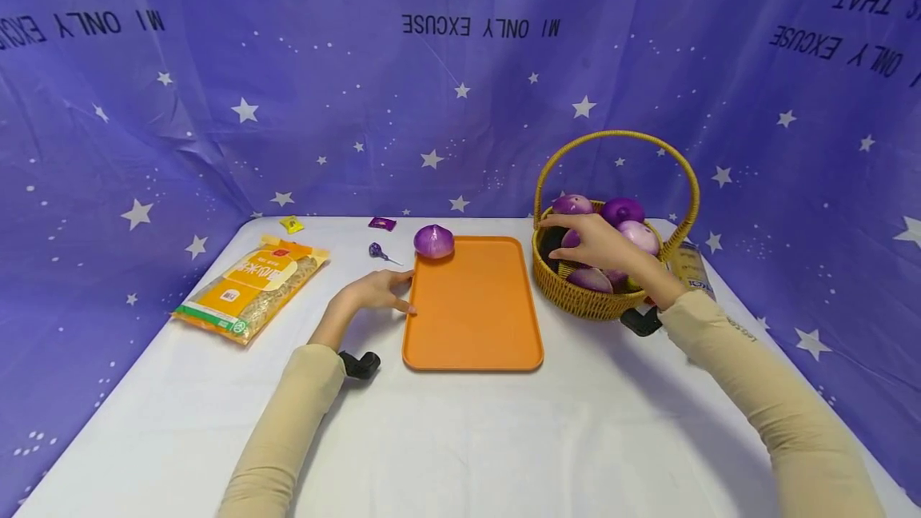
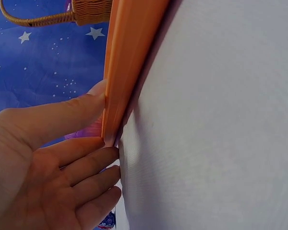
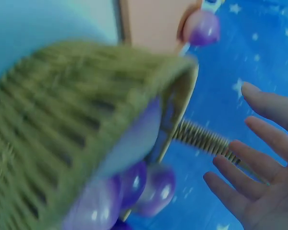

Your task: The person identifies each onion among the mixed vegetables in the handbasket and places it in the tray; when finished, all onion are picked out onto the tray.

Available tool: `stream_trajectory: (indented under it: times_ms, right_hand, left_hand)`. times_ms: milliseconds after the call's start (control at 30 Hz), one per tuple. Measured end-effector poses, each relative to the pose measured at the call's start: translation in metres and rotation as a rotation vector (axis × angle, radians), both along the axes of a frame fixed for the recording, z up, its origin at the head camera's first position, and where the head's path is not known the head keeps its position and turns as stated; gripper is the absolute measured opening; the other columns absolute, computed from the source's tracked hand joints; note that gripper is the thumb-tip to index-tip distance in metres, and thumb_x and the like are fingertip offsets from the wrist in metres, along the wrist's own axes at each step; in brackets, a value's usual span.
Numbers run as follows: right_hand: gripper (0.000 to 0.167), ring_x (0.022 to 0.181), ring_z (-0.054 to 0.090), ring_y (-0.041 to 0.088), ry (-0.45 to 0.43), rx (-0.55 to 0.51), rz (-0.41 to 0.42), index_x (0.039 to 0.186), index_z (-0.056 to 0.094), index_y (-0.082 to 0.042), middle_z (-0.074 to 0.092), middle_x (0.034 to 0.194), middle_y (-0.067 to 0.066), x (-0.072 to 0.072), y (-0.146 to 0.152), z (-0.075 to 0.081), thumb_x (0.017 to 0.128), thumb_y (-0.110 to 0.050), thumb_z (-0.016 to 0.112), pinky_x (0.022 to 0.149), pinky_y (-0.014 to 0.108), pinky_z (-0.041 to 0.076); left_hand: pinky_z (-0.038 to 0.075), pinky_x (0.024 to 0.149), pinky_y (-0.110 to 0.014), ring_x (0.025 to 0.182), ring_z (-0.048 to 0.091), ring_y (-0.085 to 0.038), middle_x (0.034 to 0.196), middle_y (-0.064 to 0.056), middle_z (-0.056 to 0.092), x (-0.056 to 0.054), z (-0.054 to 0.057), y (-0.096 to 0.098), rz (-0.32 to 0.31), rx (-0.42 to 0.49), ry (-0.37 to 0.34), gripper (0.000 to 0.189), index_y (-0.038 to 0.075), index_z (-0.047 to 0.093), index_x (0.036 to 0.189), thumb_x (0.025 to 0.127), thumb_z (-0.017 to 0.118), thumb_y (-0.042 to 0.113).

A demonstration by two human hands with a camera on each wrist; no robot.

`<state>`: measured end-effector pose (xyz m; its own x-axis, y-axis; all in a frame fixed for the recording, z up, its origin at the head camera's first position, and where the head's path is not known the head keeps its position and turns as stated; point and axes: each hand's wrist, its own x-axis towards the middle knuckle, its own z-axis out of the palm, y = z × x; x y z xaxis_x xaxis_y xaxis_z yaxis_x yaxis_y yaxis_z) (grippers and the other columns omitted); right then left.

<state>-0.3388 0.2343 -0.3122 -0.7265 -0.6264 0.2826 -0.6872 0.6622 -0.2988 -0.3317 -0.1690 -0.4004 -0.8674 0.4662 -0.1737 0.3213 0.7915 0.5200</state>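
A purple onion point(image 1: 434, 241) sits on the far left corner of an orange tray point(image 1: 471, 306). My left hand point(image 1: 370, 292) touches the tray's left edge; in the left wrist view its thumb and fairly straight fingers meet the rim point(image 2: 129, 57). Over a wicker basket point(image 1: 586, 304) with a tall handle is my right hand point(image 1: 593, 242), its fingers spread and holding nothing. Several purple onions point(image 1: 623, 212) fill the basket, partly hidden by that hand. The right wrist view shows the blurred basket side point(image 3: 77, 124) beside the hand point(image 3: 264, 177).
To the left lies a yellow-orange bag of grain point(image 1: 252, 288). Behind it are a small yellow packet point(image 1: 292, 224), a purple wrapped candy point(image 1: 382, 223) and a lollipop point(image 1: 377, 251). A partly hidden jar-like item point(image 1: 691, 268) is right of the basket. A starry purple cloth point(image 1: 460, 126) hangs behind.
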Motion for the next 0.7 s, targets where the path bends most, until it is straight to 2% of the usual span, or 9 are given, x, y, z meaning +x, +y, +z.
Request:
stream_trajectory:
  times_ms: [100, 200, 467, 700]
  right_hand:
    - [0.052, 0.09, 0.065, 0.03, -0.021, 0.005, -0.061, 0.13, 0.059, -0.003, 0.063, 0.122, 0.018, -0.012, 0.013, 0.004, 0.082, -0.013, 0.077, 0.088, 0.048, 0.052]
    - [0.052, 0.107, 0.06, 0.04, -0.04, 0.017, -0.113, 0.13, 0.058, -0.002, 0.061, 0.123, 0.022, -0.026, 0.022, 0.007, 0.083, -0.012, 0.076, 0.096, 0.054, 0.045]
    - [0.055, 0.121, 0.048, 0.045, -0.091, 0.052, -0.259, 0.132, 0.056, -0.002, 0.057, 0.128, 0.026, -0.061, 0.031, 0.006, 0.083, -0.016, 0.076, 0.104, 0.061, 0.034]
    - [0.06, 0.122, 0.044, 0.047, -0.18, 0.047, -0.351, 0.136, 0.051, 0.0, 0.054, 0.129, 0.029, -0.077, 0.033, 0.006, 0.084, -0.017, 0.074, 0.106, 0.061, 0.031]
  left_hand:
    - [0.027, 0.11, -0.056, 0.134, 0.035, -0.043, 0.148, -0.021, 0.038, 0.001, 0.0, 0.0, 0.001, 0.002, -0.002, 0.088, 0.005, 0.032, 0.15, 0.081, 0.076, 0.038]
    - [0.029, 0.11, -0.056, 0.133, 0.036, -0.043, 0.148, -0.022, 0.038, 0.0, 0.0, 0.0, 0.002, -0.006, 0.002, 0.088, 0.004, 0.032, 0.15, 0.081, 0.076, 0.037]
    - [0.025, 0.112, -0.056, 0.135, 0.032, -0.043, 0.148, -0.023, 0.037, 0.0, -0.001, -0.001, -0.002, 0.004, -0.01, 0.091, 0.005, 0.033, 0.15, 0.08, 0.077, 0.042]
    - [0.027, 0.11, -0.057, 0.134, 0.034, -0.045, 0.147, -0.024, 0.038, 0.001, 0.001, 0.0, -0.019, 0.002, 0.007, 0.093, 0.004, 0.034, 0.149, 0.079, 0.077, 0.046]
